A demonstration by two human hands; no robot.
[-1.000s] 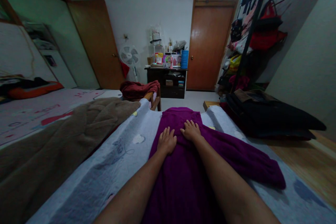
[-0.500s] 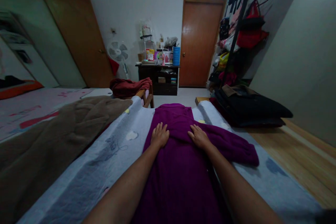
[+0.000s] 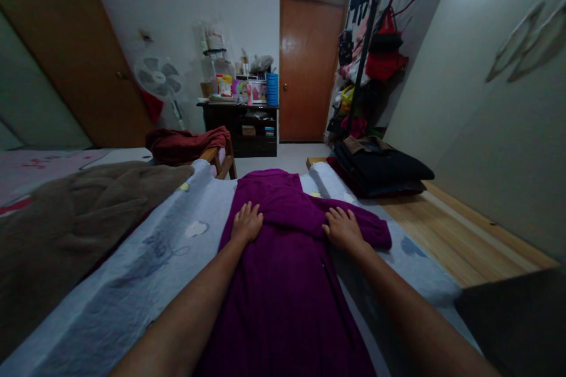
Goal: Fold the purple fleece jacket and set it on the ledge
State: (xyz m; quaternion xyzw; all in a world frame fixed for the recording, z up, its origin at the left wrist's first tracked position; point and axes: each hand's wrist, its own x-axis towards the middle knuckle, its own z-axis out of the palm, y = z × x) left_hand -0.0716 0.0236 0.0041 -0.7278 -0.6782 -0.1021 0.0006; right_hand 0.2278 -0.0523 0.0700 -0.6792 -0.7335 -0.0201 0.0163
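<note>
A purple garment (image 3: 283, 283) lies spread lengthwise on the pale blue patterned bedding (image 3: 177, 259), one sleeve reaching out to the right. My left hand (image 3: 247, 222) rests palm down on the garment's upper left part, fingers spread. On the right, my right hand (image 3: 343, 228) lies flat at the base of the outstretched sleeve, its fingers apart. Neither hand grips the cloth. The garment's lower end runs out of view at the bottom, between my forearms.
A brown fleece cloth (image 3: 88, 218) lies at left, with a dark red cloth (image 3: 188, 142) beyond it. Folded dark clothes (image 3: 380, 168) are stacked on wooden boards (image 3: 433, 224) at right. A dark cabinet (image 3: 260, 129) and a fan (image 3: 158, 78) stand at the back.
The view has turned to the right. My right hand has moved outward from the garment's middle to the sleeve's base, farther from my left hand, which still rests on the upper left part.
</note>
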